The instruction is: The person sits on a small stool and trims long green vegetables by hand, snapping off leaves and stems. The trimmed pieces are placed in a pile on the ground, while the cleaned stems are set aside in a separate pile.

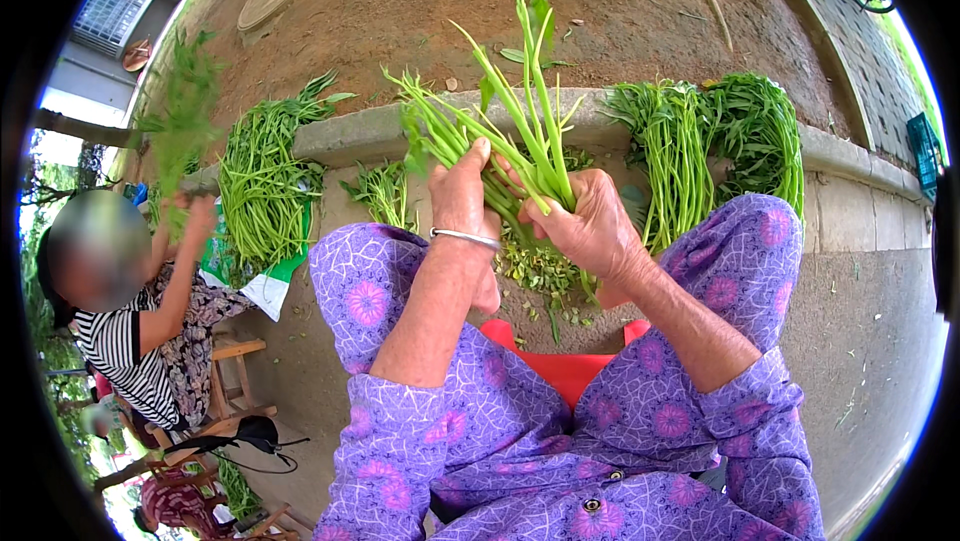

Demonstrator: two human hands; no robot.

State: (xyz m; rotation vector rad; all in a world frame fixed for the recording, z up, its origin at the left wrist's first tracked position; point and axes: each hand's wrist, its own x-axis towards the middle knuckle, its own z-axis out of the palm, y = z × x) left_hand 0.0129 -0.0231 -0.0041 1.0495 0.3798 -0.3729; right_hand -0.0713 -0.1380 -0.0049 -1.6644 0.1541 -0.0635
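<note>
In front of my knees, my left hand [458,199] grips a bunch of leafy green stems [450,126], its thumb lying along them and a metal bangle on the wrist. My right hand [584,223], right beside it, is closed on several thicker pale-green stems [540,141] that fan upward. The lower ends of both bunches are partly hidden by my fingers. Below and behind my hands, loose leaves and trimmings [540,271] lie on the pavement, with a small pile of greens [385,191] to their left.
Big piles of greens lie by the curb [335,141] at left [265,191] and right [670,161]. A co-worker [150,361] sits at left on a wooden stool, raising greens. Another person [175,506] is at lower left. A red seat [560,371] shows between my legs; a crate [925,156] stands far right.
</note>
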